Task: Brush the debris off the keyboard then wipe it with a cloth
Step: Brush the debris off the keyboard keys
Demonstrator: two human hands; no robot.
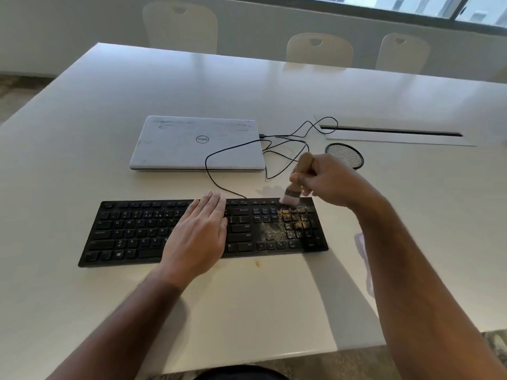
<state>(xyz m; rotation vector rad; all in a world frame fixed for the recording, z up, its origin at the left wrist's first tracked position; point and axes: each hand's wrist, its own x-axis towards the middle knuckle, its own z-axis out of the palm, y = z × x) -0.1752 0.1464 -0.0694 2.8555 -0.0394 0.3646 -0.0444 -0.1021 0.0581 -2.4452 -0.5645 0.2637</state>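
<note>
Two bare forearms, no sleeves, left hand [196, 237], right hand [333, 182]

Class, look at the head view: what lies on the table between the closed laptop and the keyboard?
A thin black cable loops across the white table between laptop and keyboard.

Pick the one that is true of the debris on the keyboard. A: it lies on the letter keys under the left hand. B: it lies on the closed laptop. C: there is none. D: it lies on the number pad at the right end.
D: the tan debris lies over the number pad at the right end of the keyboard, just below the brush.
</note>
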